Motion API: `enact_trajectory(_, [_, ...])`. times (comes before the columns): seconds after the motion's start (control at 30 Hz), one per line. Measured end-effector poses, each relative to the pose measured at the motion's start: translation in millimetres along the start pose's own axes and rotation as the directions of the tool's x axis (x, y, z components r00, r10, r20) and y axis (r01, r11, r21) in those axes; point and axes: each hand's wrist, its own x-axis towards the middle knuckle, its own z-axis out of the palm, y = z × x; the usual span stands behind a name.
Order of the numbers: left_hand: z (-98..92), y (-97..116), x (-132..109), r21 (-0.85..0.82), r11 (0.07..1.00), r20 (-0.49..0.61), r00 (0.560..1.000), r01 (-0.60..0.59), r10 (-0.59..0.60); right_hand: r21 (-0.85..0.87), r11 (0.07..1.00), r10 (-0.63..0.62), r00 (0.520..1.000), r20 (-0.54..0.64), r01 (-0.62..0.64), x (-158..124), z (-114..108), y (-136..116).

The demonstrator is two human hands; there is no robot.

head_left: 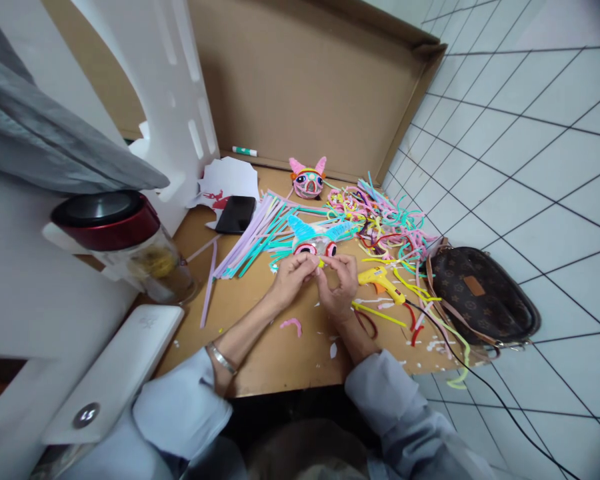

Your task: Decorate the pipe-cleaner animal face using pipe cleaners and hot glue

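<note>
My left hand (294,272) and my right hand (339,283) meet over the middle of the wooden table (260,353), fingers pinched together on a short yellow pipe cleaner piece (321,263). Just beyond them lies a craft figure (316,241) with pink-rimmed eyes and light blue pipe cleaner wings. A second pink figure (308,180) with ears stands farther back. A yellow glue gun (380,280) lies right of my right hand.
Loose pipe cleaners (380,220) pile at the right; straight ones (253,240) fan out left. A black phone (236,214), a red-lidded jar (125,247), a white device (115,373), and a brown handbag (480,297) ring the table. A cardboard wall (305,80) backs it.
</note>
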Motion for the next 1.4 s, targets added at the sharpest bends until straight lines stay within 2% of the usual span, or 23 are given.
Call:
enact_trajectory(0.23, [2.0,1,0,-0.049,0.999,-0.057,0.998,0.005,-0.008,-0.019,0.999,0.029,0.999,-0.022,-0.030,-1,1,2])
enact_trajectory(0.47, [1.8,-1,0,-0.073,0.997,-0.043,0.999,0.015,-0.019,-0.064,0.998,-0.001,1.000,-0.022,-0.001,-3,2,4])
enact_trajectory(0.73, [-1.5,-1,-1,0.059,0.997,-0.063,0.997,-0.039,0.043,-0.173,0.974,-0.155,0.987,-0.032,0.148,-3,0,1])
enact_trajectory(0.87, [-2.4,-3,-2,0.076,0.996,-0.042,0.998,-0.040,0.043,-0.171,0.970,-0.184,0.982,-0.041,0.175,-2,0,-3])
enact_trajectory(0.97, [-0.9,-3,-2,0.081,0.996,-0.028,0.999,-0.044,0.046,-0.141,0.979,-0.154,0.987,-0.045,0.146,-2,0,-5])
enact_trajectory(1.17, [2.2,-2,-1,0.046,0.999,-0.027,1.000,-0.012,0.013,-0.010,1.000,-0.015,1.000,-0.019,0.015,1,0,-6])
enact_trajectory(1.4, [-0.2,-4,2,0.098,0.995,-0.040,0.999,-0.021,0.025,0.073,0.997,0.000,1.000,-0.011,0.001,3,-1,-5])
